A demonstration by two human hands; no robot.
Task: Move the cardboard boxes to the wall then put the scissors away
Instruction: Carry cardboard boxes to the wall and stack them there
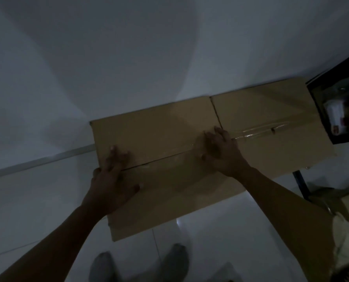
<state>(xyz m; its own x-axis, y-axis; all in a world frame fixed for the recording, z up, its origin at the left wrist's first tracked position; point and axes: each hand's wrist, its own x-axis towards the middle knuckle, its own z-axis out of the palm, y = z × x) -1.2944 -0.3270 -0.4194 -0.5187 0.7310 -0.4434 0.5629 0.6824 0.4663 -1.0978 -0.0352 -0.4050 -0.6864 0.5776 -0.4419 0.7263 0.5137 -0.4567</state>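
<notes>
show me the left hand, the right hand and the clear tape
left hand (pixel 113 180), head view, on the back of the hand
right hand (pixel 223 153), head view, on the back of the hand
clear tape (pixel 259 131), head view, on the shiny strip along the flap seam

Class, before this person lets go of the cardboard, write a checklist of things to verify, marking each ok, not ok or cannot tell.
1. Flattened brown cardboard box top edge against the pale wall: ok.
2. Its bottom edge settled on the tiled floor: cannot tell.
3. Left hand resting on the cardboard near its left edge: ok.
4. Right hand flat on it, beside the clear tape: ok.
5. Scissors located: not ok, none visible.
6. Gap to the black box-like object on the right: cannot tell.
</notes>
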